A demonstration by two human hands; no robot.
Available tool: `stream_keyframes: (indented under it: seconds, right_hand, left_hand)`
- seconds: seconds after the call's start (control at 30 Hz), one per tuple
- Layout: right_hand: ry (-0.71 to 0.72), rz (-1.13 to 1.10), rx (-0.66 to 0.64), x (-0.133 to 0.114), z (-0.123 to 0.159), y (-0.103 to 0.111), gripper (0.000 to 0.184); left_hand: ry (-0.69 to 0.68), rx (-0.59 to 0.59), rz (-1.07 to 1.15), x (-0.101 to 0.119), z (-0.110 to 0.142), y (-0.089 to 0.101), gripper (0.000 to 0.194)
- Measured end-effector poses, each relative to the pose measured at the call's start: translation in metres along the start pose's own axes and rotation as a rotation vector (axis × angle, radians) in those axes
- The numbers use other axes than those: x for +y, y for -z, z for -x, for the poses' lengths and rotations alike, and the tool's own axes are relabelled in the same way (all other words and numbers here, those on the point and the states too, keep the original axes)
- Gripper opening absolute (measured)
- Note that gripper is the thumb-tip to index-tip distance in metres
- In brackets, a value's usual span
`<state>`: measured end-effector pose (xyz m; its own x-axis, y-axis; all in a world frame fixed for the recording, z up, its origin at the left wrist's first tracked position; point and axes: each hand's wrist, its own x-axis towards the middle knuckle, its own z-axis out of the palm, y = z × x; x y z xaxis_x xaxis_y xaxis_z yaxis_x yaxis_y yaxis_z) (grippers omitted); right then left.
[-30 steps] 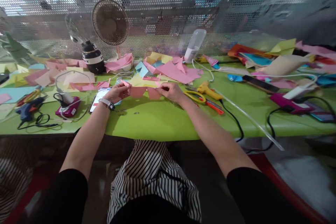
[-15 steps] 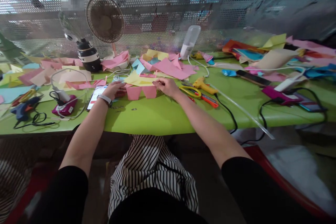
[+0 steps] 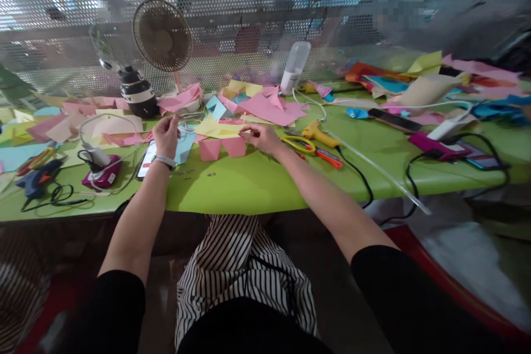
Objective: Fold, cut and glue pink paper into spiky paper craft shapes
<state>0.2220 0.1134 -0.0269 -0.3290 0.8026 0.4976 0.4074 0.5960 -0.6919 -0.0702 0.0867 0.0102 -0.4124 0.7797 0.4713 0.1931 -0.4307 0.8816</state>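
My left hand (image 3: 166,137) is raised above the phone (image 3: 146,166), fingers curled together; what they pinch, if anything, is too small to make out. Just right of it lies a light blue paper (image 3: 185,146). My right hand (image 3: 262,138) has its thumb and fingertips closed at the right end of a yellow paper piece (image 3: 219,128). Below that yellow piece, two pink paper flaps (image 3: 210,150) stick out toward me. Several tiny flat bits (image 3: 211,175) lie on the green tabletop (image 3: 240,193) in front.
Right of my right hand are yellow-handled scissors (image 3: 299,144), an orange cutter (image 3: 329,158), a yellow glue gun (image 3: 317,134) and a clear stick (image 3: 379,168). A blue glue gun (image 3: 39,178) and purple power strip (image 3: 103,172) sit left. Behind stand a fan (image 3: 162,36) and black bottle (image 3: 138,93).
My left hand has lifted away from the left end of the paper pieces and moved left and up, uncovering the light blue paper. My right hand stays at the yellow paper.
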Motion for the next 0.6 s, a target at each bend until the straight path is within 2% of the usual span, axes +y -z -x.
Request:
stream_keyframes:
  seconds: [0.07,0.17,0.3,0.47,0.53,0.6]
  right_hand:
    - [-0.006,-0.002,0.083,-0.002,-0.001,0.001,0.050]
    - [-0.027,-0.024,0.183,-0.005,-0.001,0.003,0.047]
    - [-0.062,-0.005,0.262,-0.004,-0.006,0.011,0.042]
    - [-0.085,-0.027,0.376,0.001,-0.032,0.044,0.039]
    - [-0.103,-0.034,0.355,0.003,-0.044,0.056,0.037]
    - [-0.105,0.039,0.263,0.005,-0.053,0.061,0.032]
  left_hand:
    - [0.017,0.104,0.057,0.004,-0.004,0.003,0.020]
    - [0.082,0.186,0.104,0.008,-0.006,0.005,0.021]
    - [0.094,0.181,0.114,0.007,-0.004,0.003,0.023]
    - [0.070,0.180,0.130,0.004,-0.004,-0.001,0.024]
    - [0.072,0.183,0.151,0.003,-0.004,-0.002,0.023]
    - [0.074,0.185,0.168,0.003,-0.003,-0.002,0.023]
